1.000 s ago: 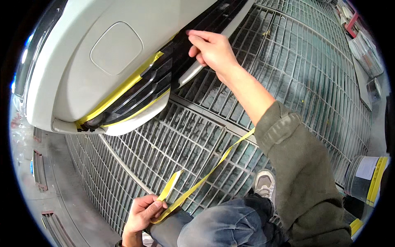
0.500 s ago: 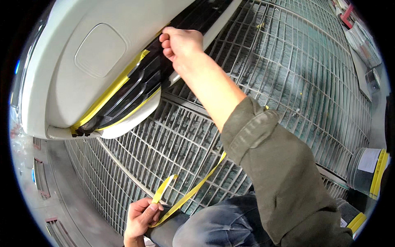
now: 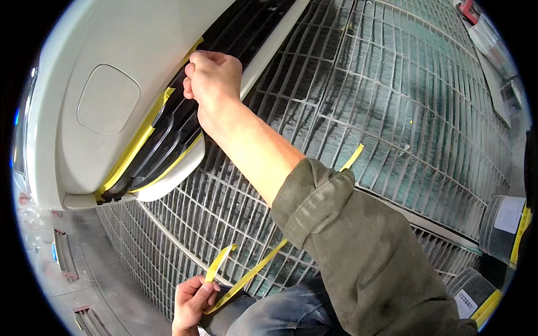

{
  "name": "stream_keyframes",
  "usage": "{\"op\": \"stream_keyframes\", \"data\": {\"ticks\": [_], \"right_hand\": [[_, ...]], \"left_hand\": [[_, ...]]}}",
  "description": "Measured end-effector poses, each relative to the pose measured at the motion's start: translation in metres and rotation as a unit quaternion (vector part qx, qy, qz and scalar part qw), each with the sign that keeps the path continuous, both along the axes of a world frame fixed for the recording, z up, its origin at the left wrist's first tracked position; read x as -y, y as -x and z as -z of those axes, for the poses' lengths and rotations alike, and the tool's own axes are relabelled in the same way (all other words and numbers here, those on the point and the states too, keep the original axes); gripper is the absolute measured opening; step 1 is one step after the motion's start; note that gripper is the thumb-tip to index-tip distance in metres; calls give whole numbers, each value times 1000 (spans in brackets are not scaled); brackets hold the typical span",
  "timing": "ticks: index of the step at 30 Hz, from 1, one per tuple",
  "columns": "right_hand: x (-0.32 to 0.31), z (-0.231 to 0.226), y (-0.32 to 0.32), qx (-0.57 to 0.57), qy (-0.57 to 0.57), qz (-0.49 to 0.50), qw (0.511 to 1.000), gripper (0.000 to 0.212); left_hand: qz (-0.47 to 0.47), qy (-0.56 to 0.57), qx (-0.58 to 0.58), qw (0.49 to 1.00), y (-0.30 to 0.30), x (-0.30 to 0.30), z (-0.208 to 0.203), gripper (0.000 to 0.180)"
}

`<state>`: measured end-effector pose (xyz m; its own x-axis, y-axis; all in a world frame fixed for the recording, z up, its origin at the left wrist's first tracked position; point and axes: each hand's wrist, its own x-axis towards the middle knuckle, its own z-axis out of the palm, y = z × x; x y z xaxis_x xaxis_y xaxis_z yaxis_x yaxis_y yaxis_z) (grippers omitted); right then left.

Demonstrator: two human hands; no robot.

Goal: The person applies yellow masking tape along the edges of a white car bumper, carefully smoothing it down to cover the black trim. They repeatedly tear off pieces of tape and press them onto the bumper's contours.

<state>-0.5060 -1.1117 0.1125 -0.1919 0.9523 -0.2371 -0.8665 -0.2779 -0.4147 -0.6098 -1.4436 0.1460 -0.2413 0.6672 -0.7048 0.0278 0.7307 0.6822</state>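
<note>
A white car bumper [image 3: 61, 95] with a black grille [image 3: 168, 131] fills the upper left. Yellow masking tape [image 3: 131, 151] lines the grille's upper edge, and a thinner yellow line [image 3: 171, 162] follows its lower edge. My right hand [image 3: 216, 78] is closed at the grille's upper edge, beside a short piece of tape [image 3: 196, 45]; its fingertips hide whatever they pinch. Low in the view, my left hand [image 3: 193, 302] pinches a long loose strip of yellow masking tape [image 3: 252, 271]. That strip passes behind my right sleeve, and its end shows beyond it.
Metal floor grating [image 3: 403, 112] lies beneath, over greenish matting. At the right edge stand two dark tubs [image 3: 499, 224] with yellow rims, and plastic-wrapped items [image 3: 493, 47] lie above them. My bent knee [image 3: 280, 313] is at the bottom.
The view has shifted, and the bumper now sits lower and further left. My right hand has moved slightly down-left along the grille edge. The loose strip's far end now shows past my right sleeve.
</note>
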Motion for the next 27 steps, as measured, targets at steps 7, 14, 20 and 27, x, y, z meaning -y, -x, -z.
{"op": "stream_keyframes", "data": {"ticks": [7, 14, 20, 27], "right_hand": [[36, 2, 6, -41, 11, -38, 998, 16], [83, 43, -10, -34, -66, -100, 992, 22], [102, 51, -36, 263, -254, -132, 921, 29], [166, 47, -45, 481, -571, -130, 653, 19]], "left_hand": [[-2, 3, 1, 1000, -2, -6, 5, 21], [-27, -5, 28, 999, -2, -23, 16, 22], [-23, -83, 38, 996, 8, -35, 20, 40], [-15, -136, 28, 990, 5, -69, 40, 34]]}}
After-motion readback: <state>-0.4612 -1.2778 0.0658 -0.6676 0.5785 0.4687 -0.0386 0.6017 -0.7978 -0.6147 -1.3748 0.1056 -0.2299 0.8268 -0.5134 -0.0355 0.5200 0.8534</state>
